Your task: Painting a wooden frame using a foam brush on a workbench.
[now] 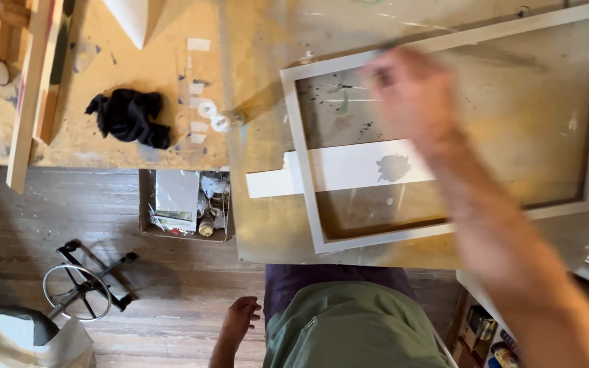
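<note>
- Nearest the lens: right forearm, blurred, rising from the lower right corner across the frame.
- Right hand [410, 92] over the upper left part of a white picture frame [303, 163], smeared by motion; whether spread, curled or touching the glass, cannot tell.
- Picture frame flat on the worktable [253, 225], slightly tilted, close to the table's near edge, glazed, with specks and greenish marks on the glass.
- White strip [274, 180] across the frame's left-hand middle, one end jutting past the left rail; small grey leaf-like shape [393, 167] on it.
- Left hand [240, 319] down by the thigh, away from the table, fingers loosely curled, holding nothing.
- Green shorts [352, 327] and a purple shirt hem [294, 281] just below the table edge.
- Further left on the table: small rolls of white tape [214, 116], bits of white tape stuck to the surface, and a crumpled black cloth [129, 116].
- Long wooden plank [32, 88] along the far left of the table.
- Open cardboard box [185, 204] of jars and papers on the wooden floor below.
- Metal chair base with a ring [83, 286] at lower left.
</note>
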